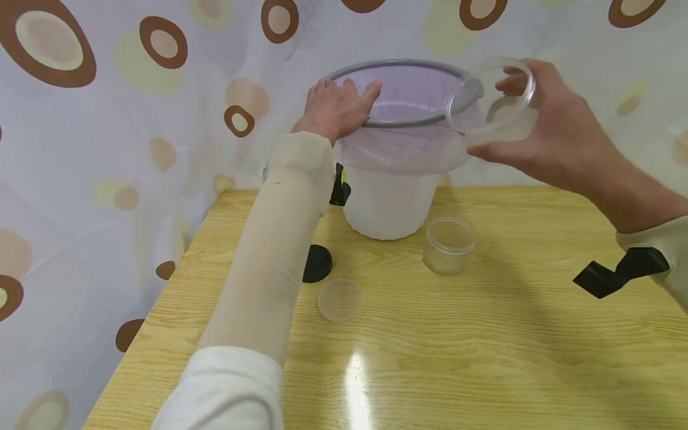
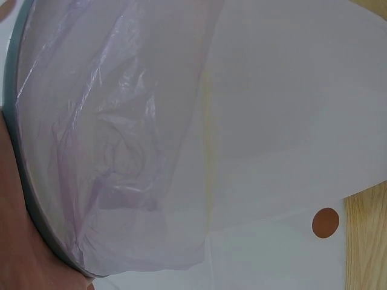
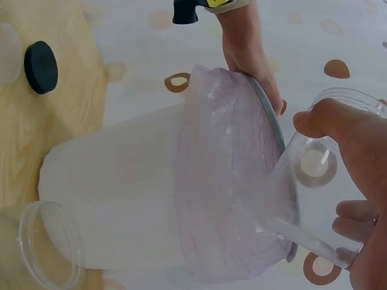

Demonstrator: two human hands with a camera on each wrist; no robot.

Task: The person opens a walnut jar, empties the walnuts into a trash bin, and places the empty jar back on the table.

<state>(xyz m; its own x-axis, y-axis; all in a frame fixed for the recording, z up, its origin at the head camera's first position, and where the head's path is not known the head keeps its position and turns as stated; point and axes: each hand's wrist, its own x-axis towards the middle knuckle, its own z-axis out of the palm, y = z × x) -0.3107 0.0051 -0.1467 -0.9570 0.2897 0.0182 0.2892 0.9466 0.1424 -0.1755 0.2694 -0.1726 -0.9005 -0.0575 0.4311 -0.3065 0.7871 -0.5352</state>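
My left hand point(image 1: 338, 107) holds the grey rim ring of a white trash can point(image 1: 389, 206) at its near left side, its fingers bent over the rim and partly hidden. A thin purple bag point(image 1: 398, 149) lines the can and hangs over its outside. In my right hand point(image 1: 564, 131) is a clear plastic jar point(image 1: 513, 128), gripped between thumb and fingers. It is tilted at the can's right rim, with its round mouth facing left. On the table below stands a second clear jar point(image 1: 448, 248).
A black round lid point(image 1: 319, 264) lies on the wooden table point(image 1: 510, 358), partly behind my left forearm. Close to it is a clear flat disc point(image 1: 340, 300). A patterned curtain point(image 1: 134, 119) hangs behind the can and along the left side.
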